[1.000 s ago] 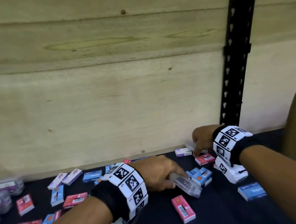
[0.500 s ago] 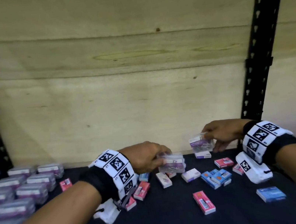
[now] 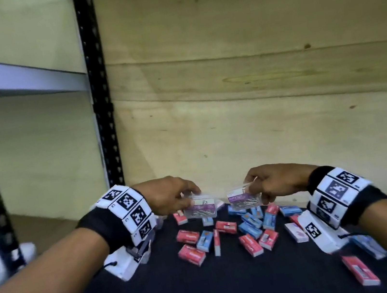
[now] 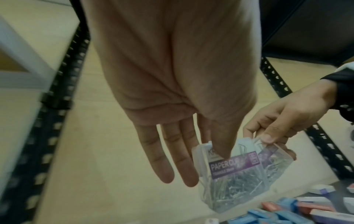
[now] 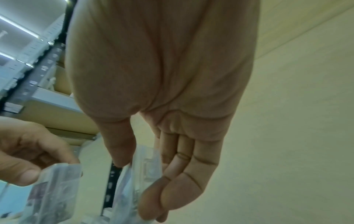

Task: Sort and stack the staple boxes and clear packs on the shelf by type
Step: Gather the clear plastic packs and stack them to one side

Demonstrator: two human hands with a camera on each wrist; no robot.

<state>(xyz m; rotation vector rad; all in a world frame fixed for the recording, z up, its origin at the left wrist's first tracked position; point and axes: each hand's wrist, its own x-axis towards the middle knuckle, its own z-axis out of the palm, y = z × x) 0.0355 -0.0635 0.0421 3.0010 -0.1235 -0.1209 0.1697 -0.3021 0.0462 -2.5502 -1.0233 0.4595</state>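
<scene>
My left hand (image 3: 183,202) pinches a clear paper clip pack (image 3: 200,208) with a purple label by its top edge. My right hand (image 3: 257,190) pinches a second clear pack (image 3: 244,201) the same way. Both packs hang side by side, a little apart, above the dark shelf (image 3: 210,290). The left wrist view shows the left pack (image 4: 235,171) full of metal clips between thumb and fingers, the right hand (image 4: 272,130) beside it. In the right wrist view the right pack (image 5: 138,174) is blurred. Several red and blue staple boxes (image 3: 248,230) lie scattered under the hands.
A black perforated upright (image 3: 103,110) stands at the left, with another shelf bay and a grey shelf board (image 3: 19,77) beyond it. A plywood back wall (image 3: 254,86) closes the rear. A red box (image 3: 360,270) and a blue box (image 3: 370,246) lie at the right.
Both hands have lifted their clear packs off the shelf and brought them together at the middle. The view has swung left, so the stacked packs at the left are out of view.
</scene>
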